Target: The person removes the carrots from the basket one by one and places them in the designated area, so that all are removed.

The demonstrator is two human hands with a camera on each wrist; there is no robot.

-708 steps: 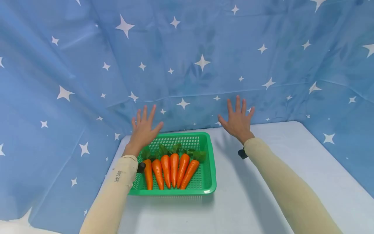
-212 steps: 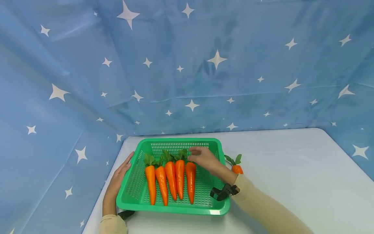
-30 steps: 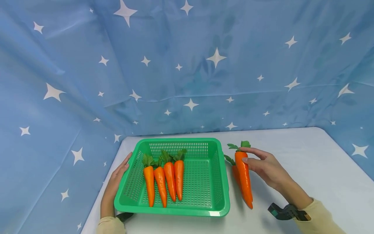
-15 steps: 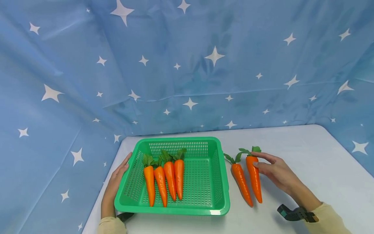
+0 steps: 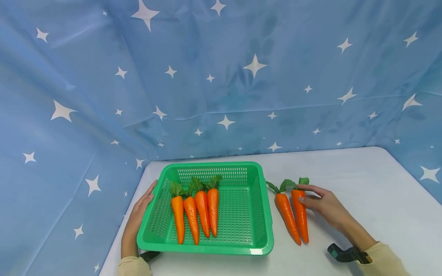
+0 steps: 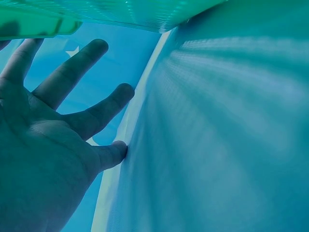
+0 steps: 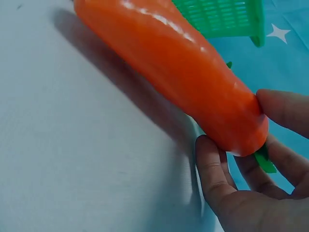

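Observation:
My right hand [image 5: 326, 205] pinches an orange carrot [image 5: 300, 214] near its leafy top, between thumb and fingers. In the right wrist view this carrot [image 7: 178, 67] lies close over the white table, its shadow beside it. Just left of it a second carrot [image 5: 287, 218] lies on the table, tips almost together. My left hand [image 5: 137, 216] rests against the left side of a green plastic basket [image 5: 203, 248]. The left wrist view shows the left hand [image 6: 48, 130] with fingers straight and spread under the basket's rim [image 6: 38, 29]. Several carrots [image 5: 191, 218] lie side by side in the basket's left half.
The white table [image 5: 338, 168] reaches back to a blue curtain [image 5: 193, 92] with white stars, which also hangs along the left side. The basket's right wall [image 5: 265, 207] stands a short way left of the two carrots on the table.
The right hand has carried its carrot from over the first table carrot to the right, then lowered it beside that one. Earlier, both table carrots lay in the basket. The left hand stays put.

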